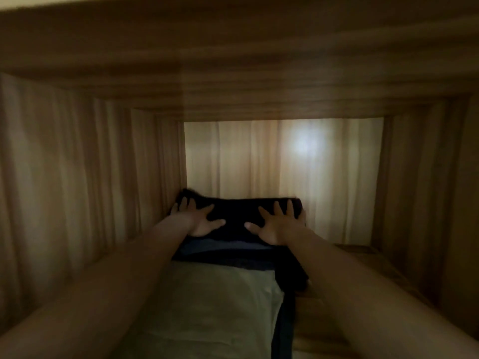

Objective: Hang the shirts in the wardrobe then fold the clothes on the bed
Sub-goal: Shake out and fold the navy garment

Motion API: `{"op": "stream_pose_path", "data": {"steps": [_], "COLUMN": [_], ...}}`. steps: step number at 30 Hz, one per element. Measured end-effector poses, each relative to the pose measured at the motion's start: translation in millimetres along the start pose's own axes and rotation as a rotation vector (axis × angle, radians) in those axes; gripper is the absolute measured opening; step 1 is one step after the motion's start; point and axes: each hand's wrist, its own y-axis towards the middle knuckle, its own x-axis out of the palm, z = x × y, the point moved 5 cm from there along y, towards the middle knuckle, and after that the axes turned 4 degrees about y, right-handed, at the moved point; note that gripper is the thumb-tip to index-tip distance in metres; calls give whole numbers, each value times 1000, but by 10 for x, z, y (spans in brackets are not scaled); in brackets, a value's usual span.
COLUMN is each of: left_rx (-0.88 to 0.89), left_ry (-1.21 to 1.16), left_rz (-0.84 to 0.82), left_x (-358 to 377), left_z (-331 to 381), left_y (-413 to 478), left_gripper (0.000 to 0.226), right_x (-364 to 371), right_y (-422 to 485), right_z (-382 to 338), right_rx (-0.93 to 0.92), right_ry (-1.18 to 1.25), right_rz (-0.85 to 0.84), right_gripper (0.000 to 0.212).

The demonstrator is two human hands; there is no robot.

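**Both hands press a folded garment into the wardrobe**

Fingers spread, the left hand (201, 220) and the right hand (276, 226) lie palms flat on a black folded cloth garment (237, 212) at the centre of the head view, and neither pinches it. That garment tops a stack inside a brown wooden wardrobe compartment (77, 177), its far edge close to the pale lit back panel (259, 156). Beneath it shows a blue folded layer (220, 248), and at lower centre a pale grey-green folded cloth (207, 307). Folding looks at least partly done, with pieces going into storage. No bed, hangers or hung shirts are in view, so what remains cannot be judged.
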Motion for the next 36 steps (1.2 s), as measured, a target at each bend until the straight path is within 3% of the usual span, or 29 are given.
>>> {"op": "stream_pose_path", "data": {"steps": [5, 12, 19, 29, 36], "left_rx": [-8, 2, 124, -47, -105], "left_ry": [-99, -75, -177, -86, -76], "left_rz": [-21, -79, -84, -85, -124], "left_x": [283, 145, -109, -154, -167], "left_z": [-68, -51, -46, -241, -380], "left_y": [97, -320, -1421, -3119, -4167], "left_gripper": [104, 90, 79, 56, 44], "right_x": [215, -4, -365, -404, -460], "right_y": [51, -394, -1253, -2207, -2768], "right_z": [127, 50, -123, -641, -1157], "right_rx": [91, 23, -178, -436, -554], "right_ry": [171, 71, 131, 139, 160], "right_rz": [-58, -133, -217, -194, -149], "right_gripper": [109, 86, 77, 56, 65]}}
